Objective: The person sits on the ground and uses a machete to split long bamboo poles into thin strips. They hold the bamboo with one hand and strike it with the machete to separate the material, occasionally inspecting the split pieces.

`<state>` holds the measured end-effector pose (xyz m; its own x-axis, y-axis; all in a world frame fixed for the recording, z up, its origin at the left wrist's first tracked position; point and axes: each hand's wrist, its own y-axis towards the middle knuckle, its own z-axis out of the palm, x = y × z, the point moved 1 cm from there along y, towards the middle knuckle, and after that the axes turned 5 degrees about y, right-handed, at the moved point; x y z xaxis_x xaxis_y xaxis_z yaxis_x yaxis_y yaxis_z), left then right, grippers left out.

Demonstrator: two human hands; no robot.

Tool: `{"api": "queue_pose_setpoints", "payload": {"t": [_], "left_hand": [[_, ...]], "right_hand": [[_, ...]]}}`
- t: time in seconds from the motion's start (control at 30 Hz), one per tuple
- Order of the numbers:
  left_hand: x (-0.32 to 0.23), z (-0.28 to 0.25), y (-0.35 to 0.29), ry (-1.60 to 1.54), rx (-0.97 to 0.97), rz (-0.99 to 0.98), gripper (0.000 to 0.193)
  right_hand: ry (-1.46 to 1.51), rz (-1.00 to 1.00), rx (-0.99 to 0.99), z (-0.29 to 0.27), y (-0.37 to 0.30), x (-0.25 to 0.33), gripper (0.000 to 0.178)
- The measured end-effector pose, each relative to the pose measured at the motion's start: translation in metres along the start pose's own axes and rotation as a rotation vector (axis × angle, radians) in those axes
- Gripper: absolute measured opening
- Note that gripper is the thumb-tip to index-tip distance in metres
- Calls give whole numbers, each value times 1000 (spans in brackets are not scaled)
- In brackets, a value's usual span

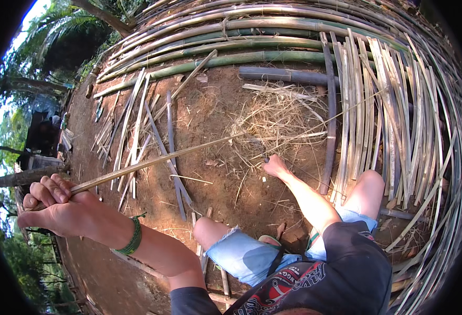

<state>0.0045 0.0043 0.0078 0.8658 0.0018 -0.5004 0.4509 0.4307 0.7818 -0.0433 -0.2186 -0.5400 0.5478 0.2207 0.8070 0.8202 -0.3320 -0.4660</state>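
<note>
My left hand, a green woven band at its wrist, is raised at the left with its fingers wrapped round one end of a long, thin bamboo strip. The strip slants up to the right, and its far end reaches the pile of pale shavings. My right hand is closed in front of my knees, just beside those shavings. A small dark piece shows at its fingers; what it belongs to is too small to make out.
Many split bamboo strips lie side by side on the right, across a dark pole. Long bamboo poles line the far side. Loose strips lie on the dirt at left. Trees stand beyond.
</note>
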Motion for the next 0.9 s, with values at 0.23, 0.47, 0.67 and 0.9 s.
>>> {"api": "queue_pose_setpoints", "payload": {"t": [0.23,0.47,0.67,0.9], "left_hand": [[10,-3,5,-90,114,-26,51],[6,-14,11,-94,145,-11,51],[8,-7,14,-239,192,-85,56],[20,-26,28,-553,413,-164,60]], "right_hand": [[0,61,-126,-6,5,-30,23],[-52,-66,25,-2,-9,-7,28],[-33,260,-3,-25,17,-47,30],[-74,42,-1,-17,0,-46,27]]}}
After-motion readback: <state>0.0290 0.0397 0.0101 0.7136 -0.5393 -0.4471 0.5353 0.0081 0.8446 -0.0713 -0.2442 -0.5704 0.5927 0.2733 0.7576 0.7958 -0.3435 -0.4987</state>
